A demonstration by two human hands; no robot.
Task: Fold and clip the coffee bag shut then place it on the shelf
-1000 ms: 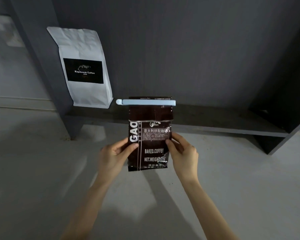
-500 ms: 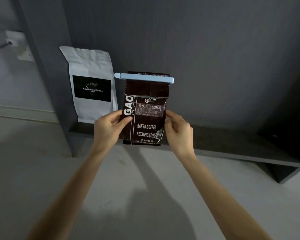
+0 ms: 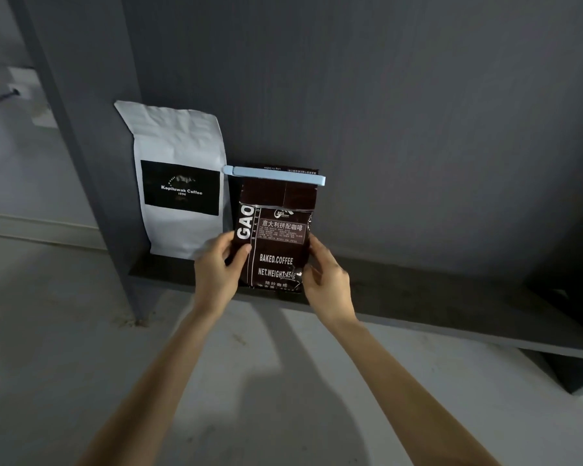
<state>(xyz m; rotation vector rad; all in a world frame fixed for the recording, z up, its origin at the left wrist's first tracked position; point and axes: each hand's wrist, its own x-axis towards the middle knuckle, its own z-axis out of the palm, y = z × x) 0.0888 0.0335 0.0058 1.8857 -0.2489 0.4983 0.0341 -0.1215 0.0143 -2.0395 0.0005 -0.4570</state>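
A dark brown coffee bag stands upright with its bottom at the dark grey shelf. Its top is folded over and held by a pale blue clip that runs across the full width. My left hand grips the bag's left edge, thumb on the front. My right hand holds the right edge, fingers curled around the lower corner. The bag's lower rim is partly hidden behind my hands.
A white coffee bag with a black label stands on the shelf just left of the brown one, close to the unit's left side panel. The shelf runs on to the right. A pale concrete floor lies below.
Both hands have carried the clipped bag forward and up from over the floor to the shelf, beside the white bag. The view has moved closer to the shelf.
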